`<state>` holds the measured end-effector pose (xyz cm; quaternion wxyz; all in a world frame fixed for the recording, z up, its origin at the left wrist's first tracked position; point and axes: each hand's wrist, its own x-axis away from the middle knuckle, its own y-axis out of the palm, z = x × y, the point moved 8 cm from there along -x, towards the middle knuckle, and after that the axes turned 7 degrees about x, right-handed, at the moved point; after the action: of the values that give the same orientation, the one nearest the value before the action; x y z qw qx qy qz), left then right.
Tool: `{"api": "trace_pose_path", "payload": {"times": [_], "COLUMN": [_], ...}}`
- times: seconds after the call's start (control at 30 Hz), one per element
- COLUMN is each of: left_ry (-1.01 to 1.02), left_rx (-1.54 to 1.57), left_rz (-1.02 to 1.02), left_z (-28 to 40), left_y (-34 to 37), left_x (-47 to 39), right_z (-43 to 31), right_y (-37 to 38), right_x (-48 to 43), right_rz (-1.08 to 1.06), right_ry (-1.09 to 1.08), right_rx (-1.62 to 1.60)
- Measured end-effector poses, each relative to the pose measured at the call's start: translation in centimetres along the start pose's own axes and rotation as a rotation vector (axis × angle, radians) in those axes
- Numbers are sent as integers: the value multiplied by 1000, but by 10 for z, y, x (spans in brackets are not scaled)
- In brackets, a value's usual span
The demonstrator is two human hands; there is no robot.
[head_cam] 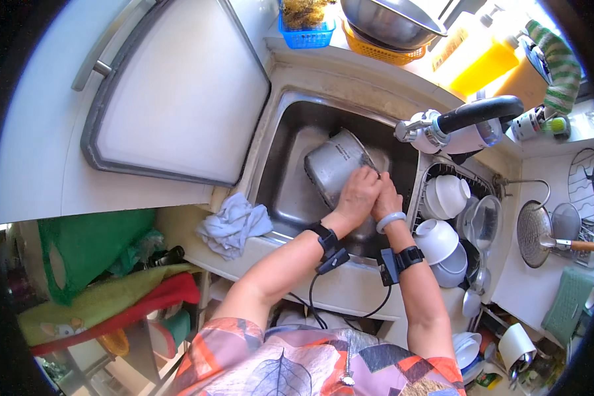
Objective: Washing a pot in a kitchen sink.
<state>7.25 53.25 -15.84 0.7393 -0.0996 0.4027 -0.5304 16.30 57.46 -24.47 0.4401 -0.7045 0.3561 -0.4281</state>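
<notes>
A metal pot [334, 161] lies tilted on its side over the stainless steel sink basin [292, 198], its outer wall and part of its base showing. My left hand [359, 195] is closed on the near edge of the pot, its fingers bent over the rim. Close against it, my right hand [388, 198] is at the same edge, with a pale bangle [391, 221] on the wrist. Its fingertips are partly hidden, so what they hold cannot be told. Above and to the right of the pot is the faucet [428, 128].
White bowls [438, 242] stand in and beside a drying rack [463, 171] right of the basin. A crumpled cloth [235, 225] lies at the front left edge. A steel basin [393, 22] and bottles [485, 64] stand on the back ledge. A perforated skimmer [533, 232] hangs at right.
</notes>
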Motion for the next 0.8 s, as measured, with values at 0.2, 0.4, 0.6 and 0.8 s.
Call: {"api": "trace_pose_path", "payload": {"times": [0.2, 0.4, 0.6, 0.8], "left_ry": [-519, -196, -459, -386], "left_rx": [-40, -94, -53, -45], "left_rz": [144, 98, 101, 62], "left_z": [-133, -38, -106, -88], "left_y": [-42, -16, -72, -58], "left_x": [-25, 4, 40, 40], "right_z": [-39, -10, -29, -19], "right_y": [-28, -18, -26, -18], "right_x": [15, 11, 14, 11], "right_rz": [29, 67, -15, -76], "right_ry": [-89, -46, -52, -6], "right_rx": [1, 46, 25, 33]}}
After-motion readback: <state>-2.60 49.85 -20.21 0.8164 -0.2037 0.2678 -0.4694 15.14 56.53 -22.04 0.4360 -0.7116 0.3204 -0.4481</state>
